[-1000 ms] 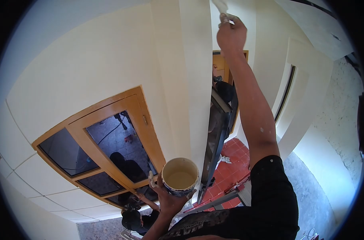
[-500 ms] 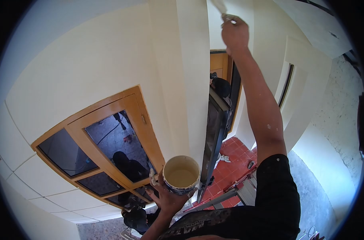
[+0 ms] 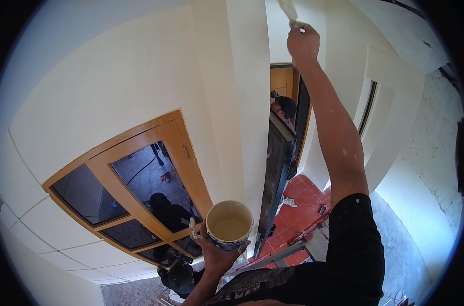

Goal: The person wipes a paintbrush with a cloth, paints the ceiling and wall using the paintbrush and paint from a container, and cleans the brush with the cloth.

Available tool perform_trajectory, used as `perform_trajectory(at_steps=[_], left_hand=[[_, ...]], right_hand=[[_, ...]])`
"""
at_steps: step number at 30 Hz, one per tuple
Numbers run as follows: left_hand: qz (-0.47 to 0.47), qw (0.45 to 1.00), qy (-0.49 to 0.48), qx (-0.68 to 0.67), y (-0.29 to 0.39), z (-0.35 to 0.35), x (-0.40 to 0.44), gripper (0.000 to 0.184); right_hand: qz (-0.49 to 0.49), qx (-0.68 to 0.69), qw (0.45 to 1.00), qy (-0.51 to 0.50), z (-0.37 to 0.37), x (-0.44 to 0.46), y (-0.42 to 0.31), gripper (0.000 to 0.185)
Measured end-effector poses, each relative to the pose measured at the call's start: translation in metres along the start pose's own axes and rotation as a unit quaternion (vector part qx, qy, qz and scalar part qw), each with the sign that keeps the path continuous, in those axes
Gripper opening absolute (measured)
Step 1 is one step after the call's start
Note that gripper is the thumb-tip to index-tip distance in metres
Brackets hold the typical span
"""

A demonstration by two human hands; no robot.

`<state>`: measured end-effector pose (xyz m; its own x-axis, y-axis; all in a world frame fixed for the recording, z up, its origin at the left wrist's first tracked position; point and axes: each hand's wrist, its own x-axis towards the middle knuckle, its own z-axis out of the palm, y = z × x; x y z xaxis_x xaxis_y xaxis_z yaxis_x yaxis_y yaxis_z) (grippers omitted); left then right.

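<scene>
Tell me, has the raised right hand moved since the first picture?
Yes: the right hand has shifted slightly rightward in view, away from the edge of the pale pillar.

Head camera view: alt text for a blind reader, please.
A raised right hand holds what looks like a paintbrush; the left hand holds a tub of cream-coloured liquid. Nearby are pale walls, a wood-framed window, red tiles and another person.

The wall (image 3: 114, 76) at upper left is smooth and matt; the window frame (image 3: 187, 168) is glossy wood around dark, reflective glass (image 3: 140, 171). The tub (image 3: 229, 208), lower centre, is probably plastic. At lower right, the sleeve (image 3: 354, 234) is matt cloth, the ladder (image 3: 317, 246) dull metal.
</scene>
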<state>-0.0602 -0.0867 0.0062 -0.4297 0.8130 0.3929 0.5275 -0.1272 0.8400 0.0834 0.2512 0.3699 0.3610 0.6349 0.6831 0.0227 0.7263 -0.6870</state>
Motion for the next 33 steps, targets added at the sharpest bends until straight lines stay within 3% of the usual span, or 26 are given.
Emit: perform_trajectory(at_steps=[1, 2, 4, 6, 13, 16, 17, 18, 20, 23, 25, 27, 28, 30, 33], left_hand=[[-0.004, 1.0, 0.0, -0.005, 0.001, 0.0, 0.001, 0.128], [-0.003, 1.0, -0.001, -0.006, -0.002, 0.001, 0.001, 0.128], [-0.007, 0.994, -0.017, 0.103, -0.007, 0.003, 0.002, 0.128], [0.011, 0.996, -0.02, 0.092, 0.0, 0.003, 0.004, 0.128], [0.025, 0.998, 0.016, -0.048, -0.007, 0.007, -0.001, 0.13], [-0.012, 0.998, -0.005, 0.069, 0.001, -0.002, -0.002, 0.132], [-0.011, 0.998, -0.004, 0.068, 0.0, -0.001, -0.002, 0.132], [0.001, 0.999, 0.012, 0.033, -0.002, 0.0, -0.002, 0.132], [0.014, 0.999, 0.03, -0.003, -0.004, 0.003, 0.002, 0.132], [0.012, 0.999, 0.03, -0.001, -0.008, 0.003, 0.003, 0.129], [-0.001, 1.0, -0.01, 0.008, -0.009, 0.005, 0.005, 0.13], [0.002, 1.0, -0.008, -0.017, -0.012, 0.009, 0.005, 0.13], [0.007, 0.999, -0.004, -0.043, -0.012, 0.01, 0.005, 0.131], [0.015, 0.998, 0.008, -0.066, -0.012, 0.012, 0.004, 0.131], [0.011, 0.996, 0.018, -0.088, -0.025, 0.016, 0.002, 0.13]], right_hand=[[-0.065, -0.02, 0.998, -0.018, 0.0, -0.005, 0.009, 0.035], [-0.066, -0.021, 0.997, -0.017, 0.002, -0.007, 0.012, 0.035], [-0.135, -0.011, 0.99, -0.042, 0.012, -0.02, 0.008, 0.036], [-0.127, 0.005, 0.99, -0.064, 0.016, -0.021, -0.007, 0.036], [0.041, 0.033, 0.998, 0.03, 0.019, 0.023, -0.003, 0.032], [0.031, 0.035, 0.998, -0.03, 0.004, -0.005, 0.003, 0.031], [-0.038, 0.035, 0.998, -0.039, 0.004, -0.014, 0.015, 0.03], [-0.041, 0.036, 0.998, -0.039, 0.0, -0.023, 0.014, 0.03], [-0.171, -0.087, 0.977, -0.089, -0.006, -0.037, 0.012, 0.029], [-0.191, -0.16, 0.963, -0.102, -0.009, -0.023, -0.033, 0.03], [-0.198, -0.216, 0.948, -0.126, 0.007, 0.012, -0.026, 0.032], [-0.45, -0.241, 0.86, -0.023, 0.023, 0.037, -0.015, 0.028], [-0.448, -0.243, 0.86, -0.023, 0.015, 0.033, -0.015, 0.028], [-0.396, -0.407, 0.81, -0.148, -0.013, 0.009, -0.022, 0.034], [-0.352, -0.418, 0.794, -0.266, -0.059, -0.027, -0.016, 0.036]])
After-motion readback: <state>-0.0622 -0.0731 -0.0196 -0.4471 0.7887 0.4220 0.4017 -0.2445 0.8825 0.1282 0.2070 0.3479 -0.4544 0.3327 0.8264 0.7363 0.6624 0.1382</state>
